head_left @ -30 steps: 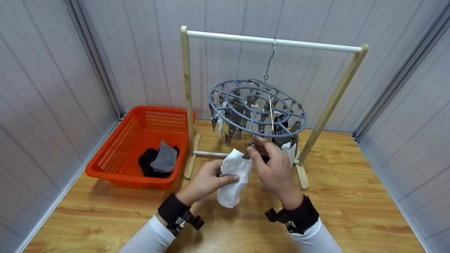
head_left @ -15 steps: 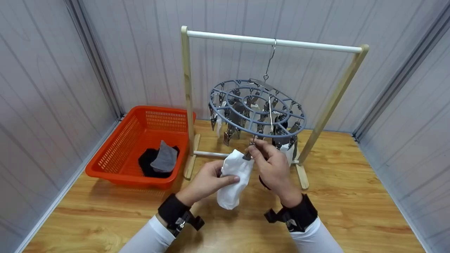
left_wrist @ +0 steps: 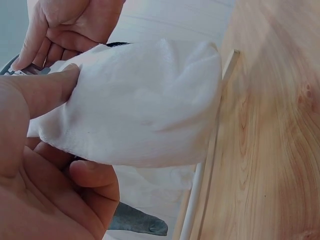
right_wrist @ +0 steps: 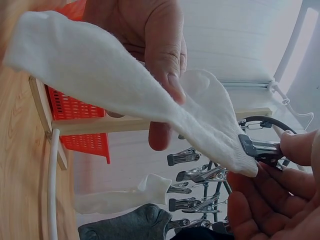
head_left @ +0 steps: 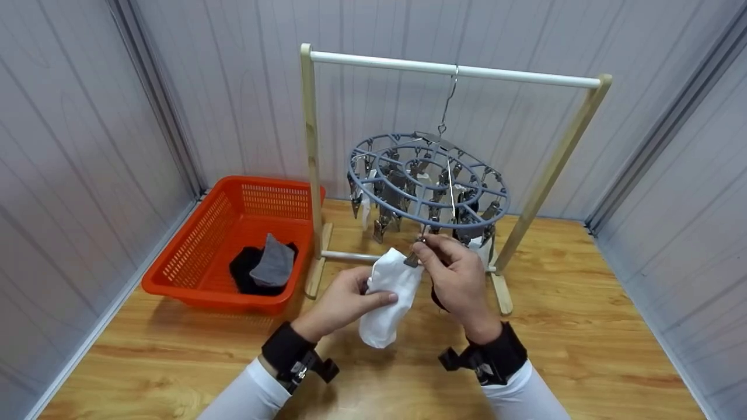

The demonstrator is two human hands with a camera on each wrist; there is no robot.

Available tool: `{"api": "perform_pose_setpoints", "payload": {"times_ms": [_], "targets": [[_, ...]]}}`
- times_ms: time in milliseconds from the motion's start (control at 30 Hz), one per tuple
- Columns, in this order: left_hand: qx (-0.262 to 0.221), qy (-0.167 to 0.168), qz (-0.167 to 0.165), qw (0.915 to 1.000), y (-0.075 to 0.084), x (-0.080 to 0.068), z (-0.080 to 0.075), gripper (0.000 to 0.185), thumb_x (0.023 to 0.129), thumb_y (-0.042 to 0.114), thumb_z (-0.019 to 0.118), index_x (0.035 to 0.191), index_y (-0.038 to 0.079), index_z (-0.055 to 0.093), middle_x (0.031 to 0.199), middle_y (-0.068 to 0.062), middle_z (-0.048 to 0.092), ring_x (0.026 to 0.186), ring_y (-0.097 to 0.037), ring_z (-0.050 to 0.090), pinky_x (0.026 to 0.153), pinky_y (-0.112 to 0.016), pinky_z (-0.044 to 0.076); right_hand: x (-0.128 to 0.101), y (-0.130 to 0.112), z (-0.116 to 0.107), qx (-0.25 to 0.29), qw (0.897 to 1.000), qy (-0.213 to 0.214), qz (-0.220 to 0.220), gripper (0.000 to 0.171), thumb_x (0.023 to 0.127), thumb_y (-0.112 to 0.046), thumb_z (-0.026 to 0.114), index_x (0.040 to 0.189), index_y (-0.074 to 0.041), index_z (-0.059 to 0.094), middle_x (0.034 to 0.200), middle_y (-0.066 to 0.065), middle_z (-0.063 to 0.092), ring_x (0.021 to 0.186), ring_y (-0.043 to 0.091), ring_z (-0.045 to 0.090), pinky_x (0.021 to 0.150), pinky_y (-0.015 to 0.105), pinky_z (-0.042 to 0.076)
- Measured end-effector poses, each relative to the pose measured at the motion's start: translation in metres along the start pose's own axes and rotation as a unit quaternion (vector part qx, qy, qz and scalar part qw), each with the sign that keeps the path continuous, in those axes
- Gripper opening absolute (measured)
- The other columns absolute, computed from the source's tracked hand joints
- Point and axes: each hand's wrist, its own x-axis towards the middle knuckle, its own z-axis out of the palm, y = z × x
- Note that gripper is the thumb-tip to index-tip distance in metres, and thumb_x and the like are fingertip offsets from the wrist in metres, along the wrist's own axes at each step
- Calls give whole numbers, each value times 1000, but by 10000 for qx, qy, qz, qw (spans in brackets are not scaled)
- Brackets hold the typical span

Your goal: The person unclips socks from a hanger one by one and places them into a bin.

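Note:
A white sock [head_left: 386, 315] is pinched by my left hand [head_left: 344, 298], thumb on the near face and fingers behind it. My right hand [head_left: 461, 283] pinches a metal clip [head_left: 414, 258] that hangs from the front rim of a round grey clip hanger [head_left: 455, 225]. In the right wrist view the clip [right_wrist: 261, 148] sits over the edge of the sock's cuff, thumb and fingers at its handle end. The sock [left_wrist: 145, 105] stretches out past my left thumb in the left wrist view.
The hanger hooks onto the white bar [head_left: 385, 62] of a wooden-legged rack. White and grey socks [right_wrist: 130, 225] hang from other clips beneath it. An orange basket [head_left: 198, 297] at the left holds a grey sock-like cloth [head_left: 273, 263] on black fabric [head_left: 245, 271].
My right hand has shifted slightly, its fingers lower and closer around the clip. The sock's clipped end has moved a little to the right; my left hand stays nearly still.

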Motion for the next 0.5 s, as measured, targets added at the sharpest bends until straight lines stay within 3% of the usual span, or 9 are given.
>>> {"api": "perform_pose_setpoints", "payload": {"times_ms": [500], "targets": [[149, 13, 29, 9999, 2, 0, 0, 27, 99, 14, 86, 117, -5, 77, 103, -13, 81, 88, -16, 75, 77, -30, 63, 0, 2, -4, -85, 9991, 142, -383, 22, 100, -8, 84, 120, 0, 84, 112, 13, 84, 99, 18, 79, 82, 24, 62]]}}
